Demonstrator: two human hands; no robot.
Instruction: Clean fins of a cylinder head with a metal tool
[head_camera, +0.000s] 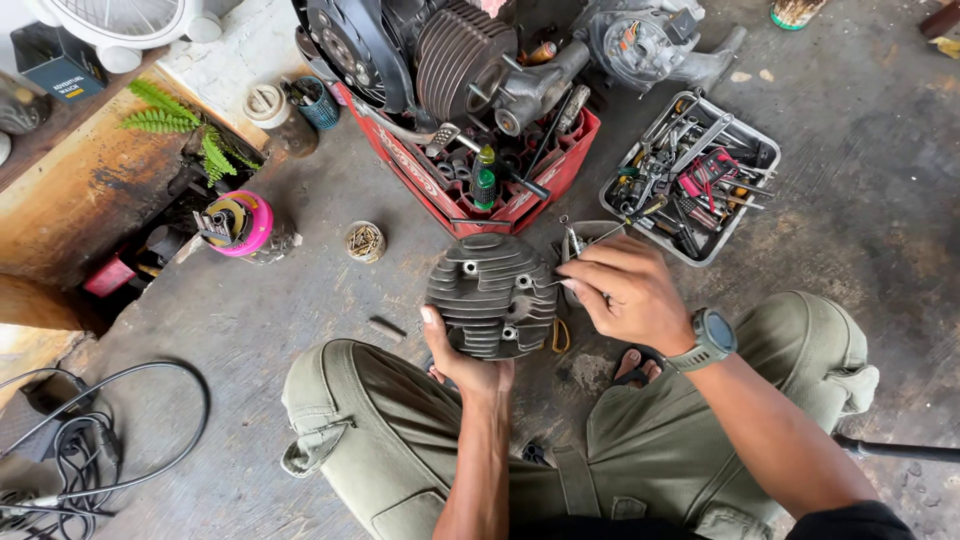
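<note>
- Two hands are on one gray metal engine part with fins, in the middle of the frame.
- My left hand wraps its bottom edge.
- My right hand pinches its right side.
- A red crate sits above; a tool tray sits upper right.

Stained grey concrete floor in daylight, a worn wooden ledge along its left edge.

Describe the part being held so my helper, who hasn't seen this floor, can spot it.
Start at the red plastic crate under the engine. Just in front of it, the left hand props up a dark grey finned metal cylinder head. Unlike the loose tools nearby, it is round, ribbed, with bolt holes.
</note>
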